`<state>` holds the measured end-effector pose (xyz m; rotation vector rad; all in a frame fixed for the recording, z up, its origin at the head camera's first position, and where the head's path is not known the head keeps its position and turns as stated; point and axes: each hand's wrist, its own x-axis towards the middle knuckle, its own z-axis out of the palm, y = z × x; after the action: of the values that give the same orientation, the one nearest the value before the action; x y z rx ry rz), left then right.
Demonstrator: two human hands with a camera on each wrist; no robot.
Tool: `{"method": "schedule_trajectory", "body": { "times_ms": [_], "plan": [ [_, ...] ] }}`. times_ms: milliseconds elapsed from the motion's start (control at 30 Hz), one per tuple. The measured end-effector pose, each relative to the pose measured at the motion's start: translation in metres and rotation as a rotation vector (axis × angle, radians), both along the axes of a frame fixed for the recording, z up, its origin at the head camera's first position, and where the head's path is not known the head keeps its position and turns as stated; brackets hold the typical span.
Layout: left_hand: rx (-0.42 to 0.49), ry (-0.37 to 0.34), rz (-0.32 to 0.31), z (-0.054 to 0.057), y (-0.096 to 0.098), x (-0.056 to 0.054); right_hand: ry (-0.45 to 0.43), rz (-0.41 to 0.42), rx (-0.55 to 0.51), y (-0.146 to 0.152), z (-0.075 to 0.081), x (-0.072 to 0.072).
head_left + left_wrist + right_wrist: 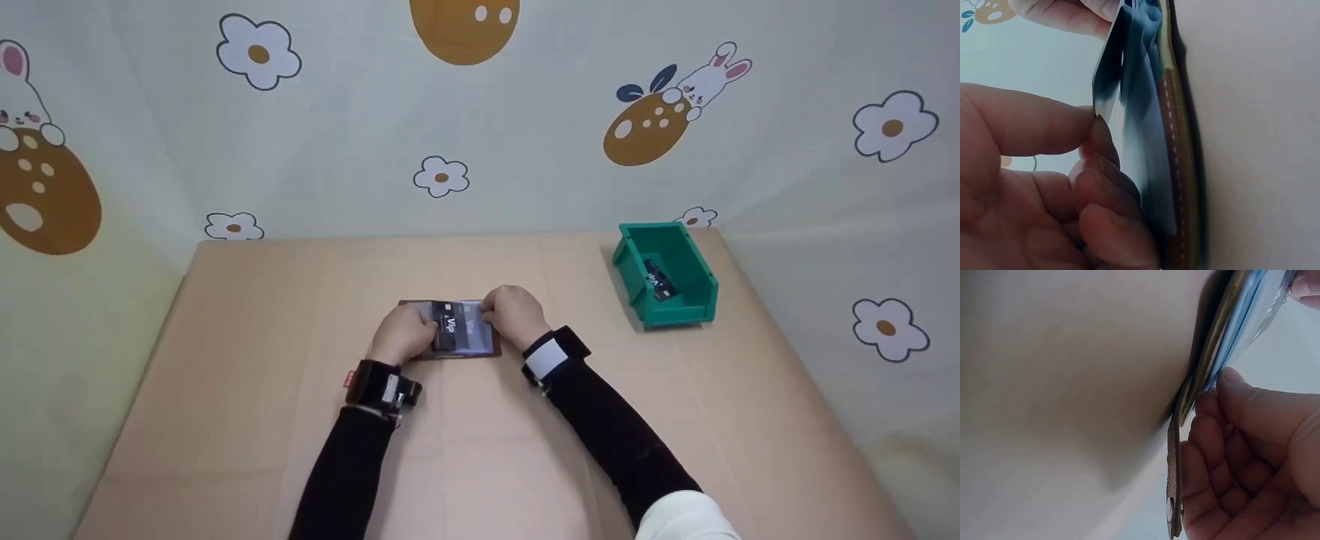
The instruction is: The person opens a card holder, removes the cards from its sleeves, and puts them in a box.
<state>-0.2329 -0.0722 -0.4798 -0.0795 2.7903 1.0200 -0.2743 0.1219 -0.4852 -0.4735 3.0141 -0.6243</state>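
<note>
A brown card holder (495, 349) with stitched edges lies opened out on the table, its clear plastic sleeves (481, 337) facing up. My left hand (399, 334) pinches a black card (448, 330) marked "Vip" between thumb and forefinger. The card is tilted up over the sleeves, its far end among them in the left wrist view. At the holder's right side, my right hand (516, 313) pinches the edge of the sleeves with thumb and forefinger. Its other fingers curl beside the snap strap (1174, 478), which sticks out past the cover.
A green plastic bin (696, 313) stands at the back right of the table, with black "Vip" cards (660, 281) inside. The tan-covered table (247, 390) meets a patterned cloth wall (337, 150) at the back and on both sides.
</note>
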Motion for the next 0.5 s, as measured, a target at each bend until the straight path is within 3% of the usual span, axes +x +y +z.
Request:
{"method": "schedule_trajectory", "body": {
  "times_ms": [500],
  "plan": [
    [0.033, 0.023, 0.008, 0.003, -0.011, 0.001, -0.008, -0.012, 0.006, -0.001, 0.002, 0.0]
  ]
}}
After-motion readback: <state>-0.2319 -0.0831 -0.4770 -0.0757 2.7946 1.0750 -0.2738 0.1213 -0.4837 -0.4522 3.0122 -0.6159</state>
